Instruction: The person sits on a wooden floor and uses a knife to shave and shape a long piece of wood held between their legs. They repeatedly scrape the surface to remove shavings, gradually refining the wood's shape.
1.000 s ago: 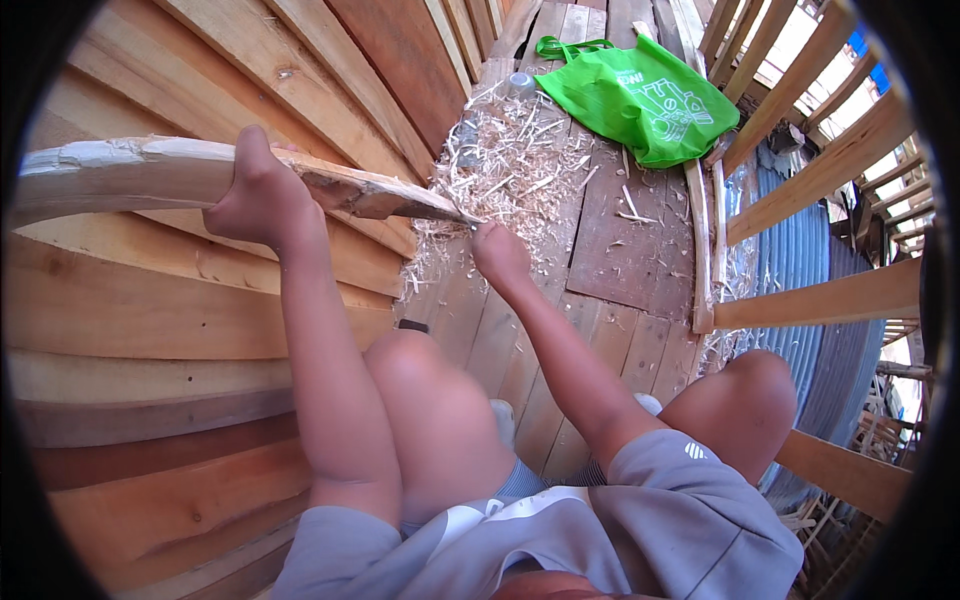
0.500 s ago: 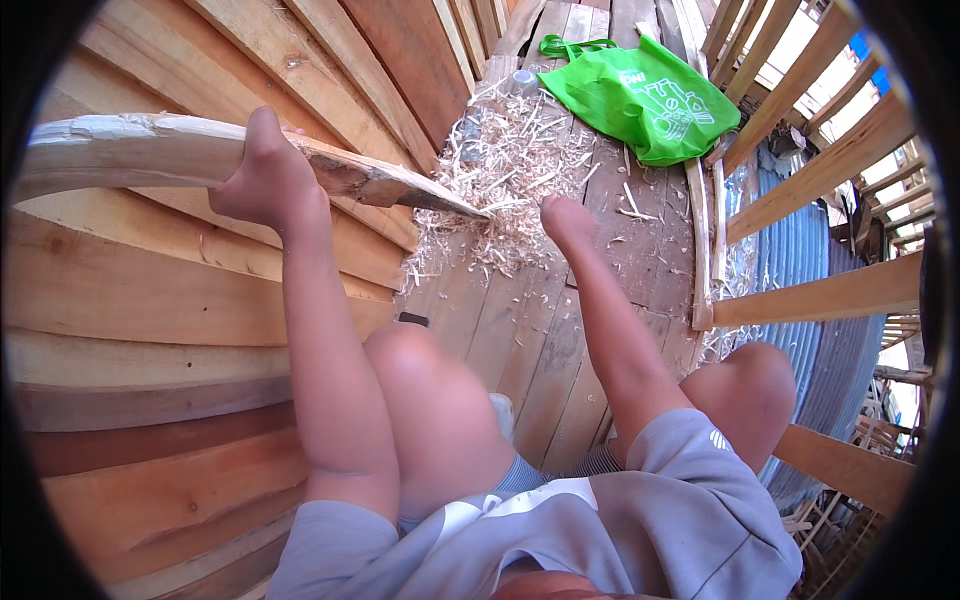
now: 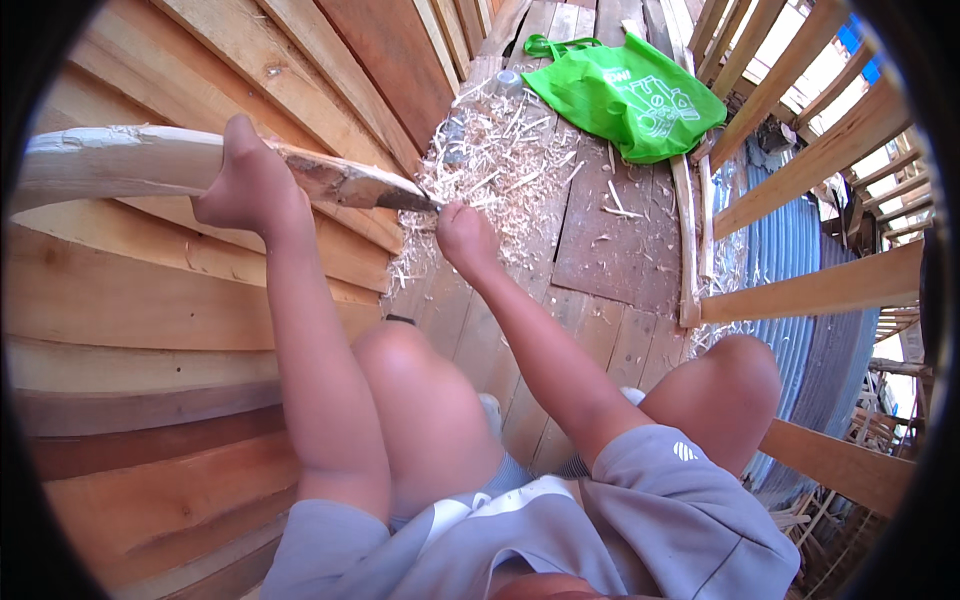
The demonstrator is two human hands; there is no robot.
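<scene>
If the wood (image 3: 150,165) the left hand (image 3: 250,185) grips at ten o'clock twists, the right fist (image 3: 466,238) (contents unclear) may slip.

Bright daylight pours in, bleaching to white in the gaps beyond the wooden railing (image 3: 815,283) on the right, while only soft, faint shadows fall across the plank floor (image 3: 615,262). And there's the plank wall (image 3: 150,278), bowing hard toward the black fisheye rim, with fine detail on the right hand (image 3: 467,240) looking soft!
</scene>
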